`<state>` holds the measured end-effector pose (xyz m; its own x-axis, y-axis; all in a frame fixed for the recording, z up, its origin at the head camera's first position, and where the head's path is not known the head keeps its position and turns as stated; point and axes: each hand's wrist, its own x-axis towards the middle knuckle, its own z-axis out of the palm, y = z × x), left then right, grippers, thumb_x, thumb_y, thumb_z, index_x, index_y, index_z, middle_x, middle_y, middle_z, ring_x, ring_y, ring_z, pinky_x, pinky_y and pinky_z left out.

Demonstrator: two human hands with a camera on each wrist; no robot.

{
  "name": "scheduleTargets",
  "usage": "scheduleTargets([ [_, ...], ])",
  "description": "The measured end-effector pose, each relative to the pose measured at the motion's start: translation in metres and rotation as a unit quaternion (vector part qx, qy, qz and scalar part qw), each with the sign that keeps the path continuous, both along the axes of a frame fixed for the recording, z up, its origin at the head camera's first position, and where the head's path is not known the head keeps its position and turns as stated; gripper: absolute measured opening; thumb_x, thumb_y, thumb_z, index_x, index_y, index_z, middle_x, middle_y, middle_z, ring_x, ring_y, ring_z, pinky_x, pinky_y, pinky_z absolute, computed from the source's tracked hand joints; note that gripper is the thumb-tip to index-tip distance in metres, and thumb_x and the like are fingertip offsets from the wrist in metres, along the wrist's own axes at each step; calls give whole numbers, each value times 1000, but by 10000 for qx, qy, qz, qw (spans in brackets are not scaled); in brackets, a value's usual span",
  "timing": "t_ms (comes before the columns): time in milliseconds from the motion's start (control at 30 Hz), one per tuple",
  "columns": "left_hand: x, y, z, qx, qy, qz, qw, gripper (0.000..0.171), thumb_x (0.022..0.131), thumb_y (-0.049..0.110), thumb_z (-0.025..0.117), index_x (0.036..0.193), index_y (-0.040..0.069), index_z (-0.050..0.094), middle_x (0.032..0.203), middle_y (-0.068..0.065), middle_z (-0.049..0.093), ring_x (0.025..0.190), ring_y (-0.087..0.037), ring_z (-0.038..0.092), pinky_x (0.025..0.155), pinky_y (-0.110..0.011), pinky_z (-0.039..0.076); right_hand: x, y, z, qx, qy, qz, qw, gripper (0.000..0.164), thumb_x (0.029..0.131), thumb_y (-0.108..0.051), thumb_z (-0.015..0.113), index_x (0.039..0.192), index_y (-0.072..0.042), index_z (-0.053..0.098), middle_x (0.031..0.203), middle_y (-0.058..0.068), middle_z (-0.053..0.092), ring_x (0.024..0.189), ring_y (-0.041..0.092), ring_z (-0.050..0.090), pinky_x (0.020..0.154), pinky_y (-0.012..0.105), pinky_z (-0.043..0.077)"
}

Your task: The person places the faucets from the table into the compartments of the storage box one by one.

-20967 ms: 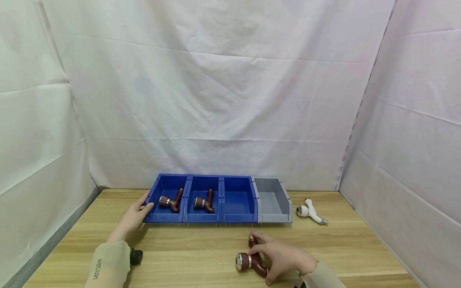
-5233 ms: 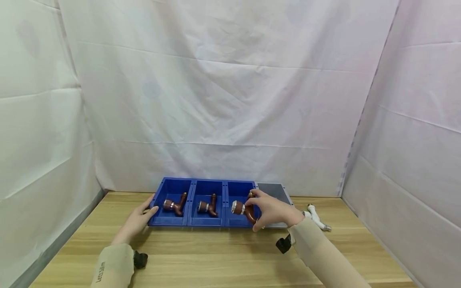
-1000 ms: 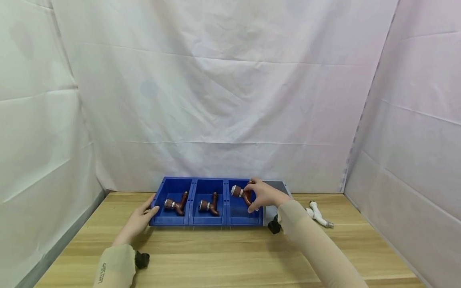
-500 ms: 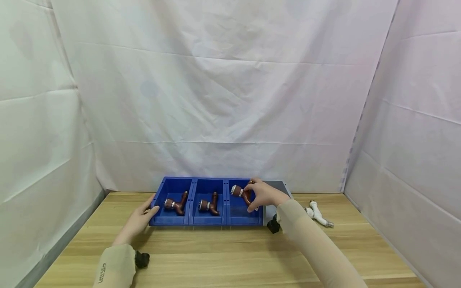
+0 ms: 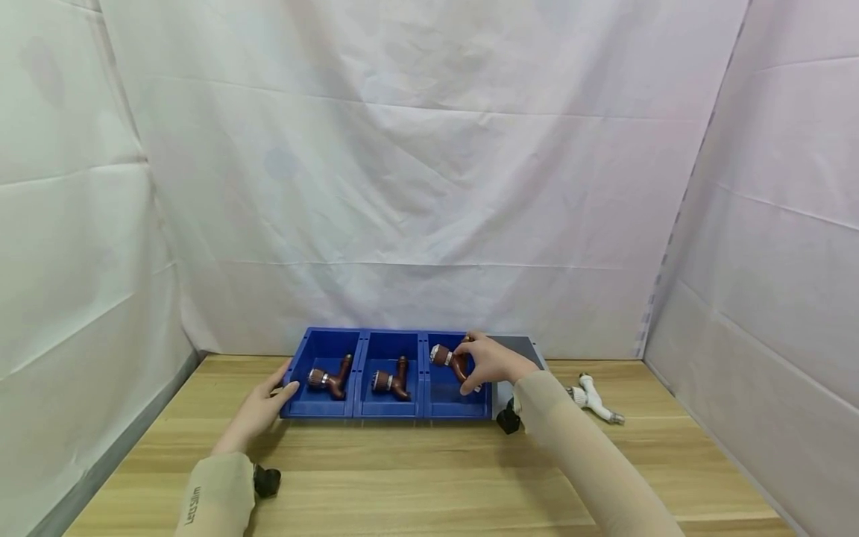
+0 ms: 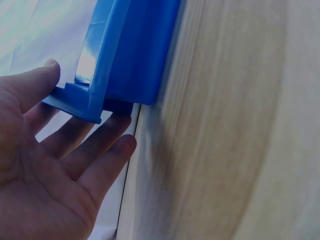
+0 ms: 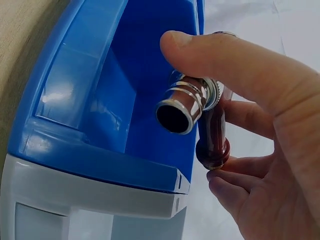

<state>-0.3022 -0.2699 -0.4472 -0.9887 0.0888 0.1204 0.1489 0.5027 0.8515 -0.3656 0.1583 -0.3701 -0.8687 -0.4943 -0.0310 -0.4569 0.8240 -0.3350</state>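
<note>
My right hand (image 5: 493, 362) holds a brown faucet (image 5: 443, 356) with a ribbed knob and silver collar, over the third blue bin (image 5: 456, 410). In the right wrist view, thumb and fingers pinch the faucet (image 7: 216, 127) above the bin's opening, its open silver-rimmed end facing the camera. My left hand (image 5: 258, 406) grips the outer edge of the leftmost blue bin (image 5: 305, 406); the left wrist view shows the bin's corner (image 6: 92, 102) between thumb and fingers. One brown faucet (image 5: 333, 380) lies in that leftmost bin, another brown faucet (image 5: 396, 382) in the second.
A grey bin (image 5: 520, 344) closes the row's right end, partly hidden by my right hand and sleeve. On the wooden table (image 5: 376, 485) to its right lies a white faucet (image 5: 593, 399). White cloth (image 5: 429, 186) hangs behind and at both sides.
Since the oldest frame, my right hand has lifted the brown faucet from the table and carried it over the third bin. Over the last second, both hands stay nearly still.
</note>
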Motion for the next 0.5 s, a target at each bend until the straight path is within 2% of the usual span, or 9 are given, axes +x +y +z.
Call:
scheduleTargets([
  [267, 0, 1, -1, -151, -73, 32, 9999, 63, 104, 31, 47, 155, 8, 19, 146, -32, 35, 129, -50, 38, 102, -59, 34, 3, 0, 0, 55, -23, -64, 10000, 67, 67, -29, 90, 126, -15, 63, 137, 12, 42, 107, 22, 51, 83, 39, 50],
  [500, -1, 2, 0, -77, -152, -3, 9999, 65, 104, 34, 47, 156, 11, 17, 148, -31, 32, 131, -50, 36, 102, -58, 36, 4, 1, -2, 41, -34, -92, 9999, 65, 68, -27, 90, 126, -15, 63, 141, 13, 40, 106, 20, 51, 85, 38, 49],
])
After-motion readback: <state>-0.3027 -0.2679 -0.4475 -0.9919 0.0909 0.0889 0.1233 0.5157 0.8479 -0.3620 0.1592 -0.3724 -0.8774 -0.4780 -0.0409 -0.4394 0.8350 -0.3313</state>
